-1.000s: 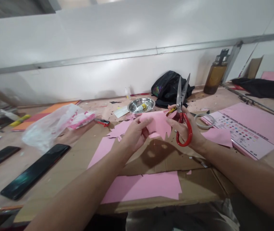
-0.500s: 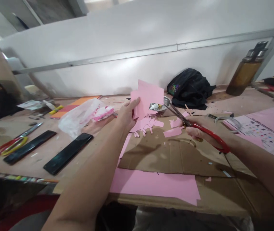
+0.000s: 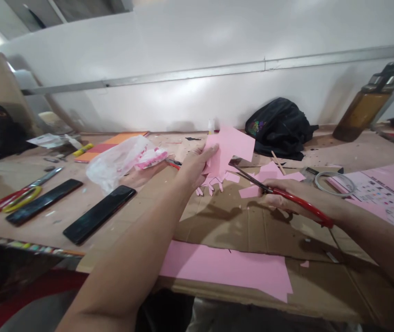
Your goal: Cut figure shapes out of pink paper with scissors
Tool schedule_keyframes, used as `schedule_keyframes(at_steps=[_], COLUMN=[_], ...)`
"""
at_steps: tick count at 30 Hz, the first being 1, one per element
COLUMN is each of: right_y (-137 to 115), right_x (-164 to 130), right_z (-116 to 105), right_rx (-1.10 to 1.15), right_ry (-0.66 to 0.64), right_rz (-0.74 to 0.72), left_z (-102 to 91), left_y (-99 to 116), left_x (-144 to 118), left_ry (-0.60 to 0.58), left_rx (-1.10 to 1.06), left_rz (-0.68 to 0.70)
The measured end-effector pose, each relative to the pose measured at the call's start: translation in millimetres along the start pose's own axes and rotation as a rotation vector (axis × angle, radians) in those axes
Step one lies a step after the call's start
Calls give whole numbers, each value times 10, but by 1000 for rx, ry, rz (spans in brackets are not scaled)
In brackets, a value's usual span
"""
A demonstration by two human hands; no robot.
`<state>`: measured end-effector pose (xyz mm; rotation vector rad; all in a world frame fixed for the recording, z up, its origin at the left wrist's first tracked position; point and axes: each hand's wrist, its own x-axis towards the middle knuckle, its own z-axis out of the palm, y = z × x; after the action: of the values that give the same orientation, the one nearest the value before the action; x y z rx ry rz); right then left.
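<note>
Pinching a cut piece of pink paper (image 3: 229, 150) by its left edge, the left hand (image 3: 193, 168) holds it upright above the cardboard sheet (image 3: 252, 221), fingers closed on the sheet. The right hand (image 3: 286, 198) is wrapped around the handles of the red scissors (image 3: 283, 196), whose long axis runs from lower right up-left, blades together, tips just under the paper's lower edge. So the paper lies up-left of the scissor hand, along the blades' line. Pink scraps (image 3: 269, 175) lie between; 2 phones (image 3: 99, 213) lie well left.
</note>
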<state>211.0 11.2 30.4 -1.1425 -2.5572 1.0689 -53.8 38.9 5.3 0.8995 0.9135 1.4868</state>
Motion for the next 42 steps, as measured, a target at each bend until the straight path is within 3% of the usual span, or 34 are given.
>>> schedule_keyframes(at_steps=[12, 23, 35, 42], right_y=[59, 16, 17, -14], right_x=[41, 29, 20, 23], right_z=[19, 32, 38, 43], right_rx=[-26, -57, -60, -25], right_ry=[-17, -36, -19, -26], right_rz=[7, 0, 54, 57], left_z=[43, 12, 31, -8], left_y=[-34, -80, -80, -103], left_x=[-56, -36, -42, -23], left_ry=[2, -103, -81, -134], left_rx=[83, 64, 34, 38], left_rz=[-55, -3, -43, -17])
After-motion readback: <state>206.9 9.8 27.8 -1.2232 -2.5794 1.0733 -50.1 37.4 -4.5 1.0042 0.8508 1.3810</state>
